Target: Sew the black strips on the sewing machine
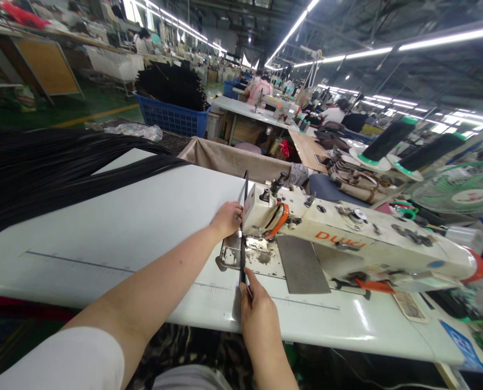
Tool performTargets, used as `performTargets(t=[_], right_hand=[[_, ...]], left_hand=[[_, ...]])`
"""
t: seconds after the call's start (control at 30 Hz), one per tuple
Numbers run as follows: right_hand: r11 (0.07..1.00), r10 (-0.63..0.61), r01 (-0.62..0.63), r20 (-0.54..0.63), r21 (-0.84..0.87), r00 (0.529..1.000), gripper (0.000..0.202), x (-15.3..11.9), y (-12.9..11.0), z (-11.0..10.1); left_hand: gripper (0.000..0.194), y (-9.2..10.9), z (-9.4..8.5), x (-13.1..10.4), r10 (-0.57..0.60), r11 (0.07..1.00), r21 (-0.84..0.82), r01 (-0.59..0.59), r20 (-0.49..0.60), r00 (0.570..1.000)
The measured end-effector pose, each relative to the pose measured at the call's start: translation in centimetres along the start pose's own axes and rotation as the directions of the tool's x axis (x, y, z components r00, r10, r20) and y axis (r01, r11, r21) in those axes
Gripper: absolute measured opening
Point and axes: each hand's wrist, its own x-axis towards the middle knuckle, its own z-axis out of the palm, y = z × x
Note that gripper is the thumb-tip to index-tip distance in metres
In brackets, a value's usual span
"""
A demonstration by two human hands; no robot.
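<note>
A narrow black strip [242,253] runs front to back under the needle area of a white sewing machine [302,216] with orange trim. My right hand [260,314] pinches the strip in front of the needle plate, near the table's front edge. A thin, shiny piece shows by its fingers, too small to name. Behind the needle, my left hand [226,219] has its fingers curled at the far part of the strip, against the machine head. The machine head partly hides those fingertips. The strip's far end stands up behind the head.
Long black strips [63,168] lie heaped across the left of the white table [144,216]. Behind it stand a beige cloth bin [225,157] and a blue basket [172,116] of black pieces. Thread cones [391,140] and a green fan [464,192] are at right.
</note>
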Motion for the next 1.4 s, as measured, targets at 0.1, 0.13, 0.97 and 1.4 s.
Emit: performTargets(t=[0.1,0.13,0.97,1.4], right_hand=[[0.999,-0.031,0.032,-0.072,0.005,0.997,0.051,0.0,0.0,-0.2],[0.999,-0.039,0.04,-0.106,0.01,0.994,0.05,-0.1,0.0,-0.3],[0.518,0.049,-0.293,0.314,0.804,0.948,0.062,2.8,-4.8,1.4],[0.452,-0.105,-0.392,0.485,0.801,0.868,0.064,6.6,-7.1,3.1]], left_hand=[[0.01,-0.1,-0.2,0.1,-0.03,0.999,-0.025,0.03,-0.018,0.999],[0.007,-0.2,-0.3,0.2,-0.049,0.998,-0.034,0.047,-0.034,0.998],[0.043,2.6,-7.6,-12.7,-0.336,0.781,-0.609,0.138,-0.223,0.915],[0.039,3.2,-10.2,-19.0,-0.284,0.859,-0.487,0.159,-0.196,0.938]])
